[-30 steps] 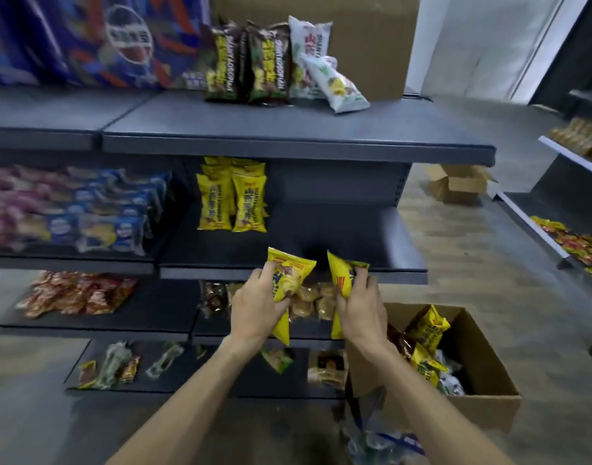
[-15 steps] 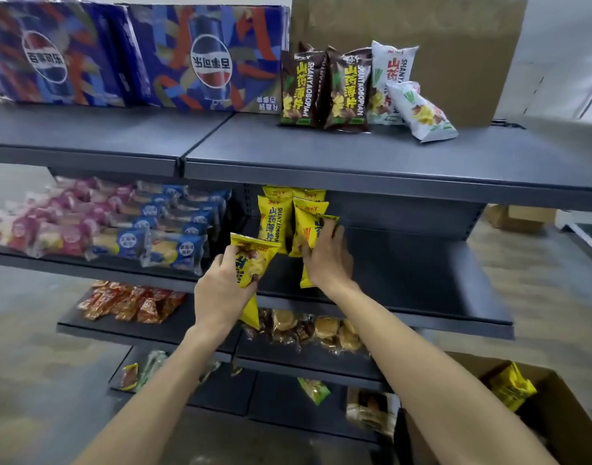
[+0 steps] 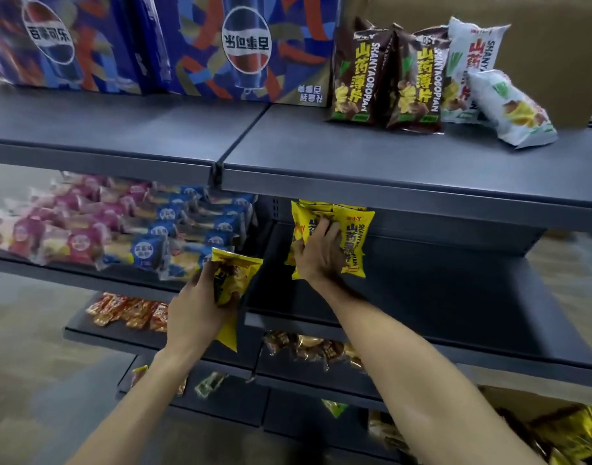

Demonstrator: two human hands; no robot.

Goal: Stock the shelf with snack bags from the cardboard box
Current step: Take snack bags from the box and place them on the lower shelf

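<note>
My left hand (image 3: 195, 312) is shut on a yellow snack bag (image 3: 232, 280), held upright in front of the second shelf's (image 3: 455, 297) left front edge. My right hand (image 3: 319, 251) reaches deep onto that dark grey shelf and presses a second yellow bag (image 3: 301, 229) against the standing row of yellow bags (image 3: 353, 243) at the back. Its fingers lie across the bag's front. The cardboard box (image 3: 522, 401) shows only at the bottom right corner, with more yellow bags (image 3: 569, 427) inside.
The top shelf (image 3: 371, 152) holds blue cola cartons (image 3: 241, 45), brown bags (image 3: 385, 75) and white bags (image 3: 509, 109). Pink and blue packets (image 3: 120, 229) fill the shelf to the left. Red packets (image 3: 130, 310) and brown snacks (image 3: 314, 350) lie on lower shelves.
Both hands rose from over the box up to the second shelf. My right hand has pushed its bag back against the yellow row; my left hand still holds its bag in front.
</note>
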